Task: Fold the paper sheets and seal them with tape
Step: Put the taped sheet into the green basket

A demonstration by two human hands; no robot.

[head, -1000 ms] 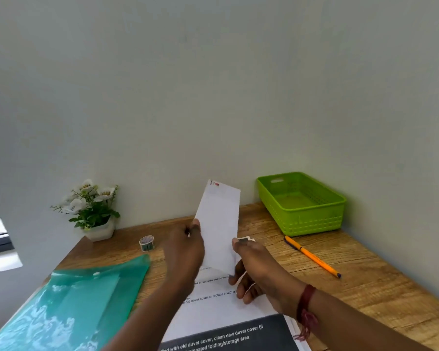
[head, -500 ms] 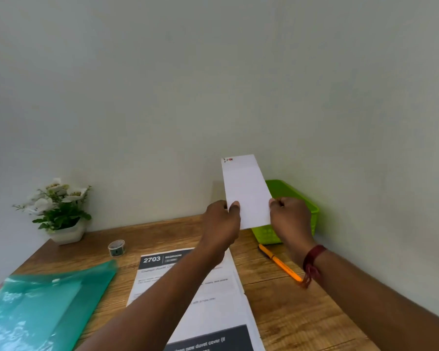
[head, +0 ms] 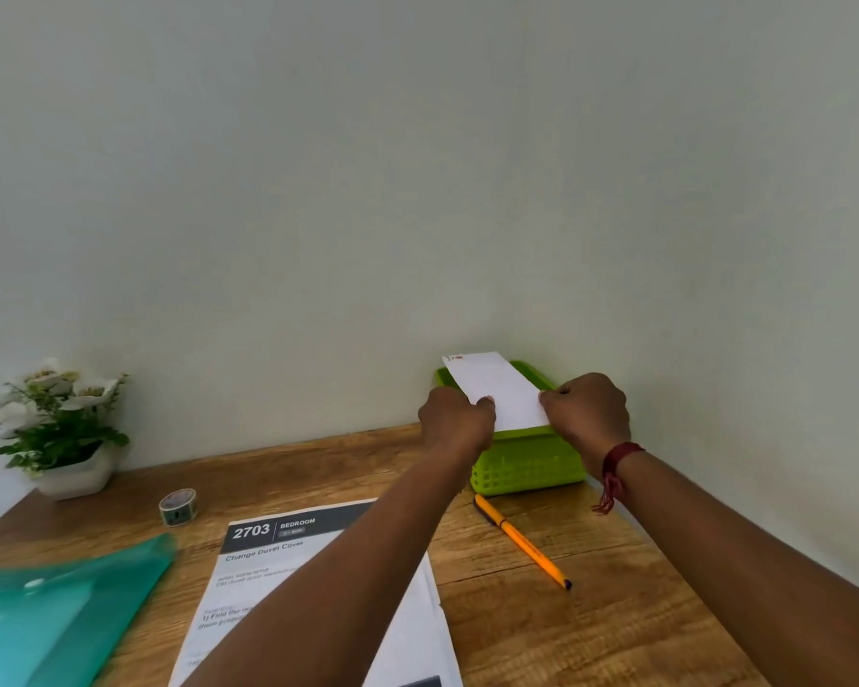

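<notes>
Head view: over a green basket on the wooden table, a folded paper sheet is being gripped by curled fingers of the left hand and right hand, against a pale wall.

Folded white paper held tilted over the green basket, tape roll upright on the desk

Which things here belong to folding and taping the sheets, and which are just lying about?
Job: folded white paper sheet, pinched by left hand and right hand; small tape roll; printed white sheets; green plastic basket, probably.
Idle: orange pen; teal plastic folder; potted white flowers.
</notes>
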